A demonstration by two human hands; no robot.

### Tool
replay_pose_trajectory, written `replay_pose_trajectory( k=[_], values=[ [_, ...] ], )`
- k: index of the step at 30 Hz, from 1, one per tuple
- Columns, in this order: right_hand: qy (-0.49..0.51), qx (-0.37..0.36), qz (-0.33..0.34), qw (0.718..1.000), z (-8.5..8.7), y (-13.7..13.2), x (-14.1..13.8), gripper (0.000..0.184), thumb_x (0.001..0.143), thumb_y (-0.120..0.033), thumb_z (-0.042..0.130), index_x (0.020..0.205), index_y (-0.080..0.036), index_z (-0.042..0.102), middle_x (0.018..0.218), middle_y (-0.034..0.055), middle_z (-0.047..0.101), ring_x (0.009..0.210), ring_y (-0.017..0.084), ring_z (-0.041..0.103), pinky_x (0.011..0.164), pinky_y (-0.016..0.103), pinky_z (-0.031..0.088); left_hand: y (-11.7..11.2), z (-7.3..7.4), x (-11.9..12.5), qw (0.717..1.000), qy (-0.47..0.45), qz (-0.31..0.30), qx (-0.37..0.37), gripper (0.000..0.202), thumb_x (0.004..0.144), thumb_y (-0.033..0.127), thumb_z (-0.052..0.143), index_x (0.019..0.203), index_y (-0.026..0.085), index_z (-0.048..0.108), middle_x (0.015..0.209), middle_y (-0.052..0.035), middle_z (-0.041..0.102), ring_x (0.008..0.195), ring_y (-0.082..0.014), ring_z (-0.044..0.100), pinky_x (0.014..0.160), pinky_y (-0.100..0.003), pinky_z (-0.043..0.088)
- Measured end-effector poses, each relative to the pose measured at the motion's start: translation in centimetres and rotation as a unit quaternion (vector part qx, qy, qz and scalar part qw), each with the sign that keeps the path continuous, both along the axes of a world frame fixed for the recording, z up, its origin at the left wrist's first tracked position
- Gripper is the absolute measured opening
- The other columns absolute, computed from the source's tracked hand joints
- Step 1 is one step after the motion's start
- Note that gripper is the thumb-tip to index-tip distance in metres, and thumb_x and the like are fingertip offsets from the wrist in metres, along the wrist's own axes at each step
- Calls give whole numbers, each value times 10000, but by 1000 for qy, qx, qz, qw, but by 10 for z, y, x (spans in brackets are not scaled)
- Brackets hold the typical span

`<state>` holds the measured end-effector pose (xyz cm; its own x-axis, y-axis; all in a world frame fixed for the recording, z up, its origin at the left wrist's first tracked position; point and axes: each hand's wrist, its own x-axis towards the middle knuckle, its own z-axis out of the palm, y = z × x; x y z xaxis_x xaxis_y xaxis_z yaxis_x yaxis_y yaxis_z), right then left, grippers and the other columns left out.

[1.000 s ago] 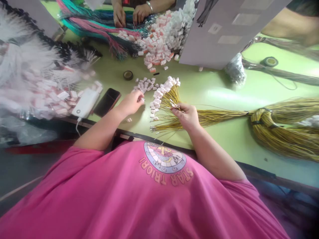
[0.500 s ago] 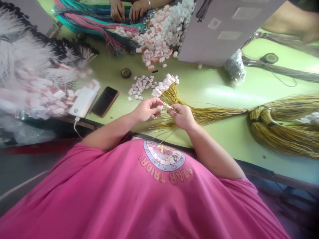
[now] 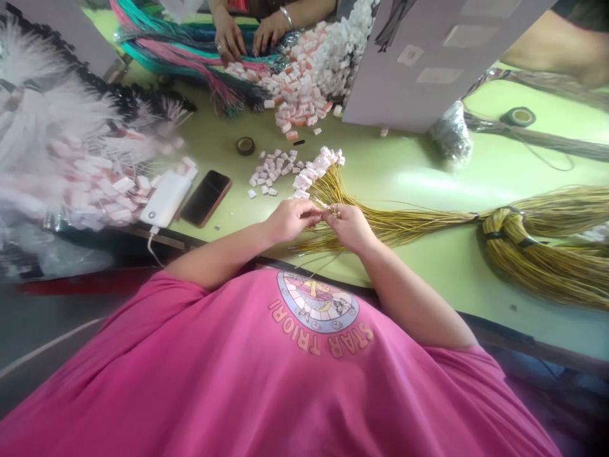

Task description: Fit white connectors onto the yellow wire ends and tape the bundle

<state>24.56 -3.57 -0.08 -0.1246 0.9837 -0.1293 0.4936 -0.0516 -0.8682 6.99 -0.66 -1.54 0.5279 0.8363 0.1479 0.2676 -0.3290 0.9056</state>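
Observation:
My left hand (image 3: 291, 220) is closed, its fingertips pinched together against those of my right hand. The small white connector seen in its fingers a moment earlier is now mostly hidden there. Thumb and fingers of my right hand (image 3: 351, 226) grip thin silvery-tipped wires (image 3: 320, 202), whose ends stick out toward the left hand. Beneath and behind both hands lies a bundle of yellow-and-dark wires (image 3: 394, 219). Its upper ends carry a cluster of white connectors (image 3: 316, 170), while loose bare ends fan out below the hands.
Loose white connectors (image 3: 273, 168), a roll of black tape (image 3: 245, 146), a phone (image 3: 207, 198) and a white power bank (image 3: 165, 198) are on the green table. A coiled wire bundle (image 3: 504, 238) lies right. Across the table, a co-worker's hands (image 3: 250, 38) touch teal and pink wires.
My left hand has closed in on the right hand's fingertips, and the white connector it held has gone out of sight. The view has shifted slightly.

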Motion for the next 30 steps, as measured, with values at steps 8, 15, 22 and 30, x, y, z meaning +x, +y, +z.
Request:
replay_pose_trajectory(
  k=[8,15,22,30],
  values=[
    [29,-19,-6,999,2,-1,-1,313,750,-440,529,689,-139,585,610,-16,482,602,104,407,584,254,322,3,-9,1,963,-128,33,-235,242,700,275,745,842,121,625,653,-20,635,575,-112,623,467,-184,445],
    [41,-41,-18,998,3,0,-3,256,748,-386,520,679,-147,583,561,-43,442,554,87,369,559,249,296,3,-13,-3,985,-91,27,-147,274,696,349,737,847,131,668,719,-44,650,639,-131,633,461,-188,462],
    [54,-57,-24,997,1,1,-6,231,736,-360,508,636,-156,550,530,-53,384,531,81,330,543,254,263,2,-16,-5,995,-57,38,-73,184,754,302,678,853,148,684,852,-48,662,630,-95,602,498,-188,468],
    [38,-38,-18,998,-6,1,-6,271,742,-395,516,687,-142,597,594,-20,501,587,101,406,584,247,317,2,-18,-2,988,-55,35,-140,222,741,311,711,882,141,682,708,-39,657,625,-110,605,513,-200,460]
  ],
)
